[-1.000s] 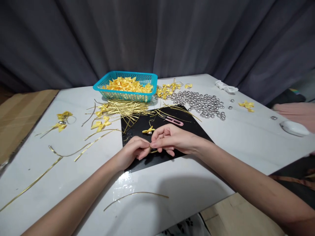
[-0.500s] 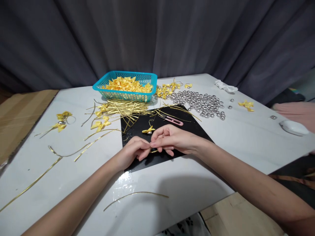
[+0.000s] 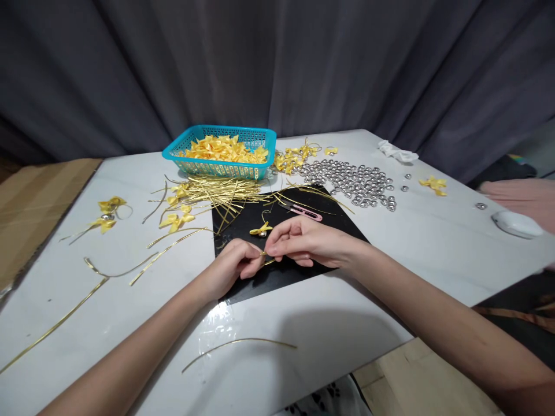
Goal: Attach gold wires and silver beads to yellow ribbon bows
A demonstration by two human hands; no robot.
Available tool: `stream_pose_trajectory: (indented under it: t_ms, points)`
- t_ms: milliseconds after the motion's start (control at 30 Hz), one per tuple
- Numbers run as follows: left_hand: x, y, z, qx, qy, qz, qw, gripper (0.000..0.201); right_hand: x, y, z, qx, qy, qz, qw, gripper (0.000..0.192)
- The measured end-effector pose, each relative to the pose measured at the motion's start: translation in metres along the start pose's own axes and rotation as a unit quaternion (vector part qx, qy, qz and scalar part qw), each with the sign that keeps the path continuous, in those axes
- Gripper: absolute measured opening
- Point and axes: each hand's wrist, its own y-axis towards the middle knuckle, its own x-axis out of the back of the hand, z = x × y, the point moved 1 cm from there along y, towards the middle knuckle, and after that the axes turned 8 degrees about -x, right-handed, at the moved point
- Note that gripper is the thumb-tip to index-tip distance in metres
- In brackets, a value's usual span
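My left hand (image 3: 234, 263) and my right hand (image 3: 299, 242) meet over a black mat (image 3: 338, 225) at the table's middle. Both pinch the same thin gold wire (image 3: 267, 262) between thumb and fingertips, fingers curled. The wire rises from the pinch to a small yellow ribbon bow (image 3: 261, 229) with a silver bell under it, just beyond my fingers. Pink snips (image 3: 306, 212) lie on the mat behind my right hand.
A teal basket (image 3: 260, 137) of yellow bows stands at the back. In front of it lies a heap of gold wires (image 3: 217, 193); silver bells (image 3: 358, 182) are spread to the right. Finished bows (image 3: 108, 214) and loose wires (image 3: 240, 344) lie at left and near me. A white dish (image 3: 518, 224) sits at right.
My hands have shifted slightly away from me on the mat, and my right fingers have tightened on the wire. Nothing else moved.
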Motion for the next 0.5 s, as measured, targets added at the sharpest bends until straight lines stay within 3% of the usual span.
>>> stream_pose_trajectory:
  t_ms: [333, 400, 500]
  points:
    - [0.0001, -0.0024, 0.0024, 0.018, 0.035, -0.023, 0.999, 0.038, -0.0044, -0.0049, 0.0021, 0.029, -0.135, 0.017, 0.99, 0.016]
    - [0.0, -0.0044, 0.0024, -0.002, 0.048, -0.076, 0.996, 0.032, -0.0045, -0.0067, 0.0038, 0.045, -0.157, 0.036, 0.986, 0.017]
    - [0.0036, -0.0057, -0.0016, -0.103, 0.11, -0.255, 0.955, 0.022, -0.0014, -0.0099, 0.0074, 0.071, -0.177, 0.04, 0.981, 0.019]
